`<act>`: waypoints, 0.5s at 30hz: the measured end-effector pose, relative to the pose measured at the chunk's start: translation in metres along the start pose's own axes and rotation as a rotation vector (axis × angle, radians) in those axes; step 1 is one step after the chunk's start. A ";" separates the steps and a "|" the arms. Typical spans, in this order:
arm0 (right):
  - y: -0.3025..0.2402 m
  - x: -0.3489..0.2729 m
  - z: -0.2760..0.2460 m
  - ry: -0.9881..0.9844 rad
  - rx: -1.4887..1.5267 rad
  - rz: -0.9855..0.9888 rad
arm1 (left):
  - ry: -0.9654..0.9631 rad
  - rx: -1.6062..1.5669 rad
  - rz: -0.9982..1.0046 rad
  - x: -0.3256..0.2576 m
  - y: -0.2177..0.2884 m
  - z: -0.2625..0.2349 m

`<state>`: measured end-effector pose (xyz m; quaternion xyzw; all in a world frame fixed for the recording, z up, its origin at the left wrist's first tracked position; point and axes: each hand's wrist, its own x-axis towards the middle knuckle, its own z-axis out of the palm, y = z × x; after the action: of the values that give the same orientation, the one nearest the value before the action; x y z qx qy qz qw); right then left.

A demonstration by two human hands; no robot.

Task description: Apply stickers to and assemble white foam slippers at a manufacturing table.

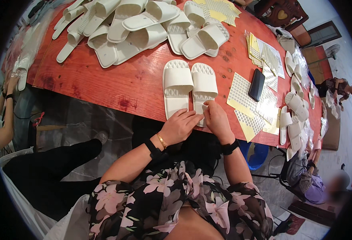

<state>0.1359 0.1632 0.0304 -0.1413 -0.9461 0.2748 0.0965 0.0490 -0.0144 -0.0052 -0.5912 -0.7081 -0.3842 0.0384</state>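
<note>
A pair of cream slippers lies side by side at the table's near edge, toes pointing away from me: the left slipper and the right slipper. My left hand rests over the heel end of the left slipper, fingers stretched toward the right slipper's heel. Curled fingers of my right hand pinch at the heel of the right slipper. Whatever is between those fingertips is too small to make out. To the right lie yellow-backed sheets of small printed stickers, with a black phone on top.
A heap of cream slippers covers the far left of the red wooden table. More slippers in clear plastic sit along its right edge. Other people's hands work at the left side. A blue bin stands below the table.
</note>
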 end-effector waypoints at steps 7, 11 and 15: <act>0.007 0.007 -0.011 -0.003 -0.066 0.094 | 0.029 -0.017 0.003 -0.001 -0.002 0.001; 0.027 0.003 -0.007 0.139 0.064 0.195 | 0.035 -0.020 0.014 0.005 -0.004 0.000; 0.005 0.002 -0.006 0.087 0.107 0.158 | 0.051 0.004 0.000 -0.001 -0.008 -0.002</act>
<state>0.1368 0.1709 0.0333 -0.2221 -0.9109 0.3252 0.1231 0.0420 -0.0169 -0.0083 -0.5811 -0.7076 -0.3978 0.0578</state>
